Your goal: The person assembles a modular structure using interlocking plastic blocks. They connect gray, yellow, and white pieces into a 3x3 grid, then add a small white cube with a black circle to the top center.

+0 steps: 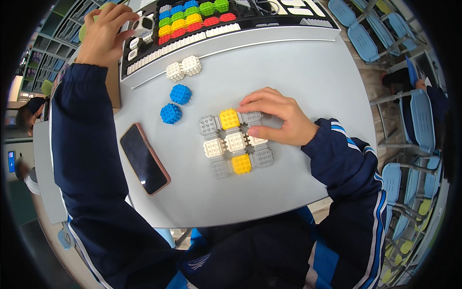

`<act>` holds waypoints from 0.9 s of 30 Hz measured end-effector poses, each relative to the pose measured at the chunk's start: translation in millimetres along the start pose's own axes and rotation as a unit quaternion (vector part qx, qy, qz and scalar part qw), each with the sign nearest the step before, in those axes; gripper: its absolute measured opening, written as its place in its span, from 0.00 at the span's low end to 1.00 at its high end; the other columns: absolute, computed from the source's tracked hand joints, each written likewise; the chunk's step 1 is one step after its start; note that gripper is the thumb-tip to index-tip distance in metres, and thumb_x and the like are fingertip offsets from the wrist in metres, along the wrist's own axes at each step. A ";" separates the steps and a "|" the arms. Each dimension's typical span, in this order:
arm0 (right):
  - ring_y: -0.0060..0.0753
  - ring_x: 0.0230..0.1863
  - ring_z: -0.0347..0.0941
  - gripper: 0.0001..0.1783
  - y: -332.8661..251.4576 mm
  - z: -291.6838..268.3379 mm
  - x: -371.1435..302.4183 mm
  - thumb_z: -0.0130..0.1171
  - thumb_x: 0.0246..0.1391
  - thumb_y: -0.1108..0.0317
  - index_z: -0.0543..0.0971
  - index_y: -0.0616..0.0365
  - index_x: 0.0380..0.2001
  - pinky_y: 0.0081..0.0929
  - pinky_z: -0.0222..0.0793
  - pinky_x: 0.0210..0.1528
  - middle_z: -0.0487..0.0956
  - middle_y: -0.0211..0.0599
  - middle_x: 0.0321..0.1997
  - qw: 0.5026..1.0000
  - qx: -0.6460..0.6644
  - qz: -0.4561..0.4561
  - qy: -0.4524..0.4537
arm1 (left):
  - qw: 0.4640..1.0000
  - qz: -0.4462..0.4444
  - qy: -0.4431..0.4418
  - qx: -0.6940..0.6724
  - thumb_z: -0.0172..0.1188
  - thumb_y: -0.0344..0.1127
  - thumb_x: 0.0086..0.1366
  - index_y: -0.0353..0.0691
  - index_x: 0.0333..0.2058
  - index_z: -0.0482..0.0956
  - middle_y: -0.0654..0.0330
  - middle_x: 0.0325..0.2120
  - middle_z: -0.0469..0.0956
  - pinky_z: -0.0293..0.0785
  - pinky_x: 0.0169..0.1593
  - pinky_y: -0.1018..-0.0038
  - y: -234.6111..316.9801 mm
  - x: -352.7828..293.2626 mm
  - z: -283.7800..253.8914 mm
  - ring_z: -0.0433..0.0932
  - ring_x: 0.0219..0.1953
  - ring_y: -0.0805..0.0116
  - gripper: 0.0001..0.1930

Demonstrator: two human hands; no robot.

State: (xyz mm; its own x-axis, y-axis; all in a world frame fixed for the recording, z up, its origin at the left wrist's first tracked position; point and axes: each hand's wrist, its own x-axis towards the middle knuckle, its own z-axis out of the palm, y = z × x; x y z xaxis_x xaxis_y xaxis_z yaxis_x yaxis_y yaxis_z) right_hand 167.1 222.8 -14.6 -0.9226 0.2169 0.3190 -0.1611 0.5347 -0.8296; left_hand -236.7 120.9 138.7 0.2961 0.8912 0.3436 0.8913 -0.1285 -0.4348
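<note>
My left hand [107, 34] reaches over the near left corner of the parts tray, its thumb and fingers closed on a white and dark cube block [143, 26]. My right hand [276, 115] rests on the right side of a flat square assembly of studded blocks, fingers apart, thumb touching the edge. In that assembly a white block [235, 142] sits at the centre, a yellow block [229, 118] at the far side and another yellow block [241, 164] at the near side. Grey blocks [208, 125] form the corners. My right fingers partly cover its right edge.
Two joined white blocks [183, 68] and two blue blocks [175, 103] lie left of the assembly. A phone [145, 159] lies dark on the table's left. The parts tray [231, 36] with coloured block rows spans the far edge. Blue chairs [418, 120] stand at right; other people are at left.
</note>
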 end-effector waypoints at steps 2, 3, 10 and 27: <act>0.42 0.61 0.71 0.21 -0.3 -1.5 0.1 0.70 0.55 0.66 0.82 0.58 0.52 0.35 0.69 0.63 0.78 0.41 0.57 1.000 -0.016 0.003 -0.007 | 0.997 -0.015 0.035 -0.060 0.65 0.25 0.57 0.44 0.48 0.80 0.63 0.49 0.79 0.57 0.61 0.57 24.2 3.8 -5.9 0.73 0.55 0.58 0.18; 0.42 0.61 0.71 0.22 0.4 -4.0 -0.8 0.70 0.55 0.66 0.82 0.58 0.52 0.35 0.68 0.64 0.77 0.41 0.58 1.000 -0.026 0.005 -0.008 | 0.992 -0.016 0.064 -0.109 0.65 0.27 0.59 0.42 0.48 0.81 0.60 0.48 0.80 0.60 0.61 0.60 39.0 6.6 -2.1 0.74 0.54 0.55 0.17; 0.33 0.60 0.70 0.32 2.2 -4.4 5.4 0.71 0.53 0.68 0.75 0.56 0.62 0.31 0.68 0.57 0.74 0.37 0.65 0.979 0.090 0.040 0.178 | 0.948 -0.017 0.057 -0.313 0.67 0.23 0.54 0.41 0.46 0.82 0.57 0.46 0.79 0.61 0.60 0.60 156.0 22.8 0.2 0.74 0.51 0.54 0.19; 0.30 0.50 0.78 0.18 23.2 4.6 37.4 0.57 0.59 0.83 0.83 0.58 0.50 0.25 0.73 0.55 0.82 0.36 0.53 0.978 0.021 0.065 0.199 | 0.942 -0.227 0.042 -0.242 0.66 0.33 0.61 0.40 0.42 0.83 0.59 0.38 0.80 0.64 0.54 0.60 235.2 12.3 14.9 0.78 0.44 0.57 0.10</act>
State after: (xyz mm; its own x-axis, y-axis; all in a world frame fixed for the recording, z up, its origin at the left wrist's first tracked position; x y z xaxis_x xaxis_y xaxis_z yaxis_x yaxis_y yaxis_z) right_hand 127.2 239.5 -24.0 -0.7277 0.5859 0.3566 -0.0737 0.4502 -0.8899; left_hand -28.6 108.1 28.3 -0.1455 0.8673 0.4761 0.9788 0.0560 0.1972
